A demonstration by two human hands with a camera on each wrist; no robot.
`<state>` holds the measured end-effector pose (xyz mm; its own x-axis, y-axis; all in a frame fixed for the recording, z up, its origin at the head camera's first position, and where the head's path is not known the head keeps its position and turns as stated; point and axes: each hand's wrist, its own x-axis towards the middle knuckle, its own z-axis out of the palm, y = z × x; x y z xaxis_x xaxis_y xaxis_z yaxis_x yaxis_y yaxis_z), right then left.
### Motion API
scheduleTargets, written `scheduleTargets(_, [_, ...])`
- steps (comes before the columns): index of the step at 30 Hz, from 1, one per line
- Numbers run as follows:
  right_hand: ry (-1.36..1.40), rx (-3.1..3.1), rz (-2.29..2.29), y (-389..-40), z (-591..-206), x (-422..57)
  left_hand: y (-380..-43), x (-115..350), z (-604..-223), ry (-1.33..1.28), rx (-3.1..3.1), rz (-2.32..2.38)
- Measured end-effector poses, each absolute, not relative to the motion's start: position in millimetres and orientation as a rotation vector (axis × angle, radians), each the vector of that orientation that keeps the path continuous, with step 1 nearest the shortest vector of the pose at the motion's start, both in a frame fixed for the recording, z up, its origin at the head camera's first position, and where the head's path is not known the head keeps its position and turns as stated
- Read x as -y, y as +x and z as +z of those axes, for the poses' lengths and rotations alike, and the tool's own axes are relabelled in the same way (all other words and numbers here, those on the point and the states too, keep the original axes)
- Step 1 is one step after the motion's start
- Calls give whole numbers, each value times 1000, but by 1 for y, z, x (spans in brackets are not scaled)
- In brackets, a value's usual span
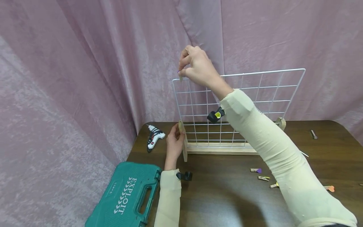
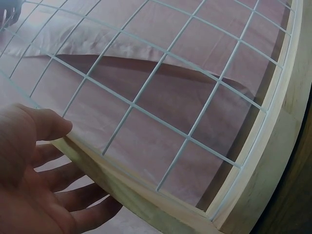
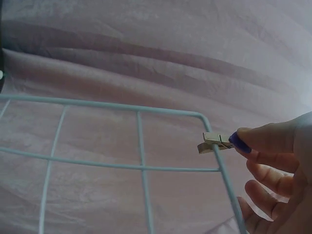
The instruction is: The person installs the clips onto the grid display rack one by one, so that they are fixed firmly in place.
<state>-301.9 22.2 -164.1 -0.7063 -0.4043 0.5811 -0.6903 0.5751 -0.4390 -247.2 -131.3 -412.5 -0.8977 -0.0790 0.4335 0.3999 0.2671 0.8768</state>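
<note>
A white wire grid stands upright in a wooden base on the table. At its upper left corner my right hand pinches a small wooden clothespin by its purple-blue decorated end. The clothespin's jaws sit across the grid's side wire, just below the rounded corner. Lower down, my left hand holds the wooden side post of the stand, thumb on one face and fingers behind it. In the left wrist view the grid's wire edge runs along this post.
A white glue gun lies left of the stand, behind a teal tool case. Several decorated clothespins are scattered at the front right, partly behind the right sleeve. A metal bolt lies far right. Pink curtains hang behind.
</note>
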Motion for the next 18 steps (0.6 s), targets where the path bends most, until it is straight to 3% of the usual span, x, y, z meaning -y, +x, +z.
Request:
scheduleTargets(10, [873, 2446, 921, -303, -164, -21, -247, 132, -411, -283, 2157, -1655])
scheduleTargets(18, [802, 2500, 917, -299, -162, -23, -269, 140, -439, -260, 2145, -1677])
